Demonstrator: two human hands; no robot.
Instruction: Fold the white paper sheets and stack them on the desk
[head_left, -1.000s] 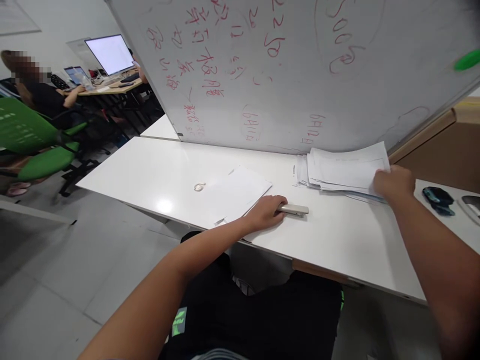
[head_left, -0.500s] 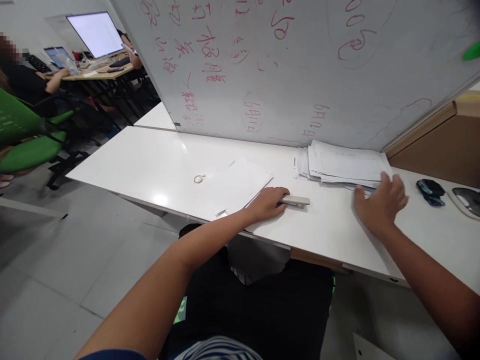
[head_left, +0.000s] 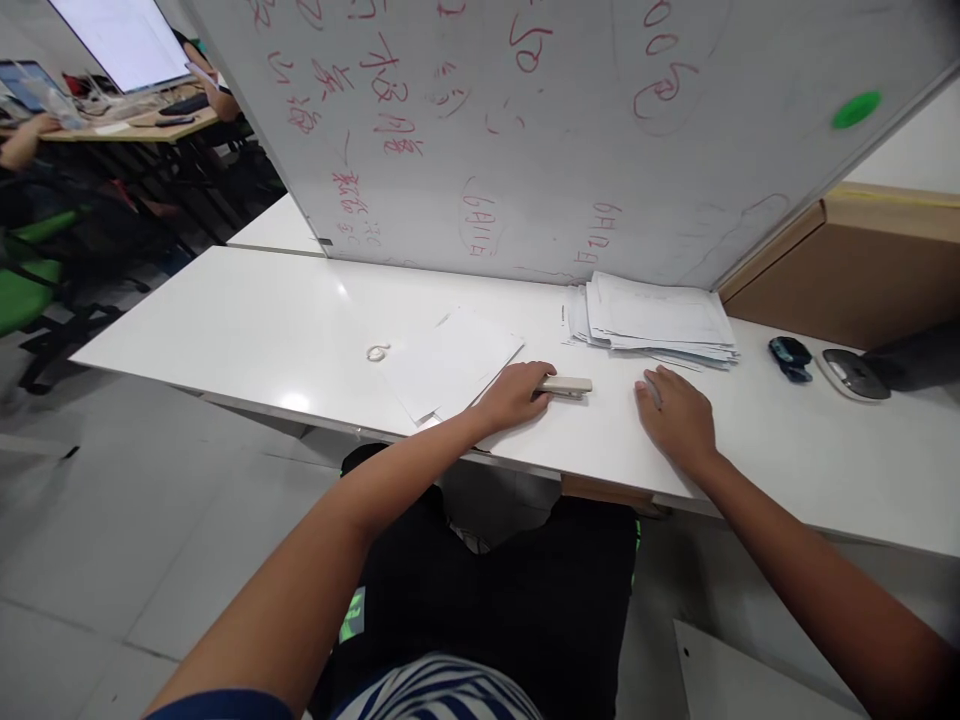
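My left hand (head_left: 517, 396) is wrapped round the end of a light beige stapler (head_left: 571, 385), which lies on the white table with its other end pointing right. Left of that hand are loose white sheets of paper (head_left: 450, 360), partly overlapping near the front edge. My right hand (head_left: 679, 418) rests over the table to the right of the stapler, fingers curled in. A small greyish patch shows between its thumb and fingers; I cannot make out what it is. Just beyond this hand lies a stack of papers (head_left: 660, 310).
A whiteboard (head_left: 555, 150) with red writing stands along the table's back. To the right are a cardboard box (head_left: 817, 265), a dark blue object (head_left: 790, 357) and a grey-black computer mouse (head_left: 855, 374). A small white ring-like coil (head_left: 377, 352) lies left. People sit at a desk behind.
My right hand has moved left and away from the paper stack, and its spread fingers have curled in. The left hand stays on the stapler. The view has turned slightly right.
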